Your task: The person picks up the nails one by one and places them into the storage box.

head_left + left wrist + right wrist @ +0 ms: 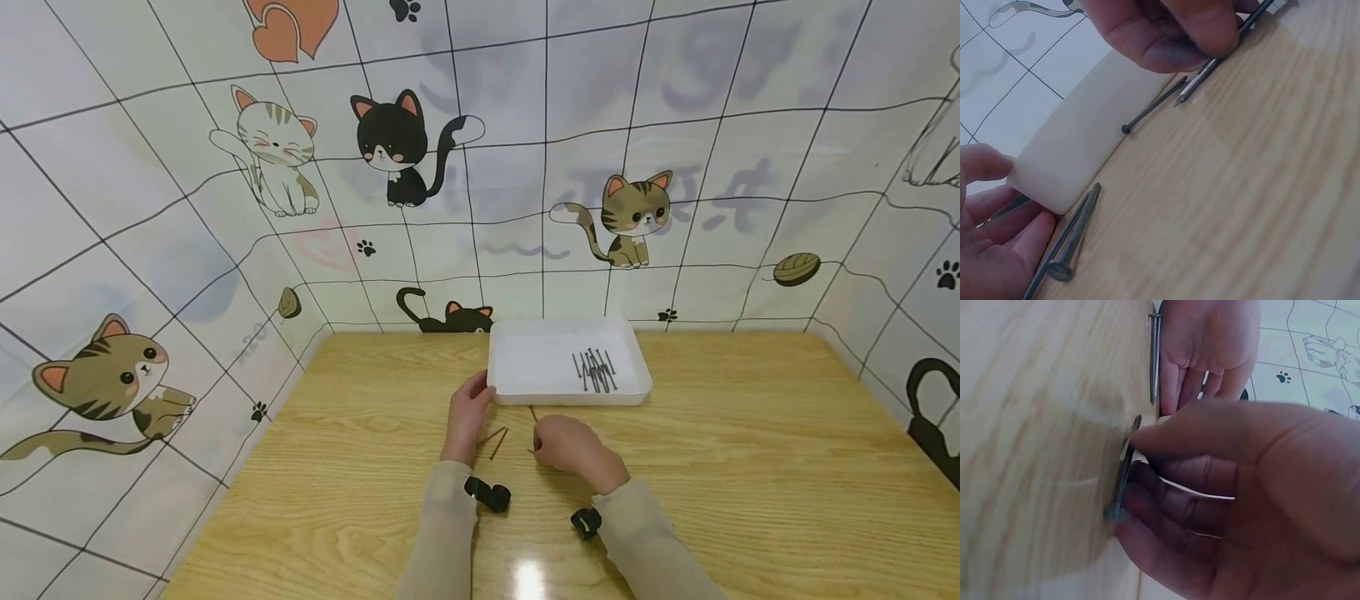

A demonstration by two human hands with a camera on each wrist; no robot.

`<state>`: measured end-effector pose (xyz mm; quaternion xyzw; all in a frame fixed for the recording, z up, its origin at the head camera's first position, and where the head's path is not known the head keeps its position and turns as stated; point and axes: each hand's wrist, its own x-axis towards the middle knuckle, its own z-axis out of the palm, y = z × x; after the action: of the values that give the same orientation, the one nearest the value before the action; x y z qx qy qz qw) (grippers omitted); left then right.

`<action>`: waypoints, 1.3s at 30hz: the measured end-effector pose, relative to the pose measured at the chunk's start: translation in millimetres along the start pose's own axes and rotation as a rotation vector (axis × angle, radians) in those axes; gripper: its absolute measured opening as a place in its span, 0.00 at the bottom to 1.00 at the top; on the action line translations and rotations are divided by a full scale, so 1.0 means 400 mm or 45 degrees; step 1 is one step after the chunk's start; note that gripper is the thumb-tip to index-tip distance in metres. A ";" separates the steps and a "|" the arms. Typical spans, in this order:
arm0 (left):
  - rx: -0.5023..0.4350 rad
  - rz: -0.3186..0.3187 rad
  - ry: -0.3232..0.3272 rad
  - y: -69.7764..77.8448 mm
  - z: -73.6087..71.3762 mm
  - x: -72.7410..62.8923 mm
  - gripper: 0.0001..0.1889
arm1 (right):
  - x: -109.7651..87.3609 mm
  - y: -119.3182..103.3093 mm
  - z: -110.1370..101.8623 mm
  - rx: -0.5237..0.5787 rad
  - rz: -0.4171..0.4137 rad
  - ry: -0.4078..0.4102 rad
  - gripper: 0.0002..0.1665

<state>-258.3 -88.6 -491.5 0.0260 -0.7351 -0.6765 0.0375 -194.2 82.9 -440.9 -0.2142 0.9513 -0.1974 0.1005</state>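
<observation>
At the front left corner of a white tray (570, 398), my left hand (468, 417) holds the corner between thumb and fingers. My right hand (573, 443), in front of the tray, pinches a dark metal nail (1121, 481) between thumb and fingertips, low over the wood. In the left wrist view, this nail's pointed end shows below the fingers. Another nail (1154, 106) lies along the tray's front wall, partly behind the right hand in the head view. Two nails (498, 443) lie crossed on the table beside the left hand. Several nails (596, 371) sit inside the tray, towards its right side.
The wooden table (750, 467) runs back to a wall (517, 192) covered with a grid and cartoon cats. Side walls with the same print stand left and right. Each wrist carries a small black camera (487, 494) over a beige sleeve (442, 533).
</observation>
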 end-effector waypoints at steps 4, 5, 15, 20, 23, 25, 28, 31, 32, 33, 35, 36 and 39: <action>-0.001 -0.006 0.005 0.004 -0.001 0.003 0.20 | -0.002 -0.010 -0.008 -0.083 -0.020 0.001 0.10; -0.004 -0.006 0.006 0.004 -0.002 0.003 0.20 | -0.004 -0.012 -0.009 -0.106 -0.027 0.005 0.09; -0.024 -0.010 -0.004 -0.002 -0.006 -0.006 0.20 | -0.012 -0.023 -0.005 -0.177 -0.015 -0.011 0.06; -0.041 -0.015 -0.017 -0.011 -0.007 -0.008 0.20 | -0.012 -0.016 0.003 -0.181 0.006 -0.015 0.05; -0.033 -0.016 -0.020 -0.013 -0.007 -0.009 0.20 | -0.014 -0.010 0.004 -0.156 0.001 0.002 0.06; -0.024 -0.009 -0.017 -0.013 -0.006 -0.009 0.20 | -0.016 -0.007 0.002 -0.137 -0.013 0.018 0.07; -0.024 0.004 -0.013 -0.015 -0.005 -0.006 0.20 | -0.015 -0.003 -0.004 -0.089 -0.022 0.026 0.07; -0.028 0.022 -0.012 -0.014 -0.005 -0.005 0.20 | -0.012 0.001 -0.011 -0.012 -0.035 0.017 0.07; -0.030 0.024 -0.012 -0.014 -0.005 -0.003 0.21 | -0.011 0.003 -0.013 0.016 -0.040 0.009 0.09; -0.027 0.027 -0.012 -0.014 -0.005 -0.003 0.20 | -0.010 0.005 -0.016 0.057 -0.039 -0.004 0.10; -0.021 0.028 -0.012 -0.011 -0.005 -0.003 0.21 | -0.006 0.013 -0.023 0.132 -0.037 -0.020 0.12; -0.020 0.024 -0.011 -0.010 -0.005 -0.002 0.21 | -0.004 0.017 -0.028 0.157 -0.039 -0.026 0.12; -0.015 0.020 -0.007 -0.005 -0.003 0.002 0.21 | 0.003 0.032 -0.044 0.267 -0.019 -0.054 0.13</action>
<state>-258.8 -90.1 -493.3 0.0180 -0.7314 -0.6804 0.0411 -204.7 98.7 -430.6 -0.2136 0.9215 -0.2922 0.1409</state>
